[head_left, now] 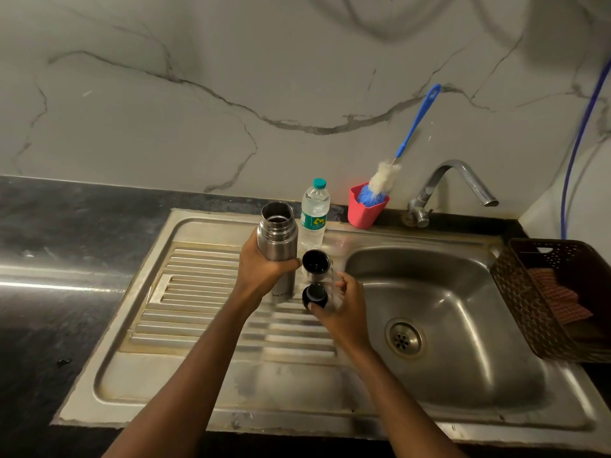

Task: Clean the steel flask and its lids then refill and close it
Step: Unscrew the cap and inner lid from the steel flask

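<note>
My left hand (264, 266) grips the open steel flask (277, 239) around its middle, and the flask stands upright on the ribbed draining board (198, 292). Just right of it the steel outer lid (316, 264) sits mouth up, its inside dark. My right hand (344, 302) pinches the black inner stopper (314, 296) at the board's right edge. A clear water bottle (314, 214) with a teal cap stands behind the flask.
The sink basin (439, 292) with its drain (404, 338) lies to the right, under a steel tap (456, 186). A pink cup (365, 209) holds a blue-handled bottle brush (406, 140). A brown basket (555, 299) with a cloth sits far right. Dark countertop (59, 259) spreads left.
</note>
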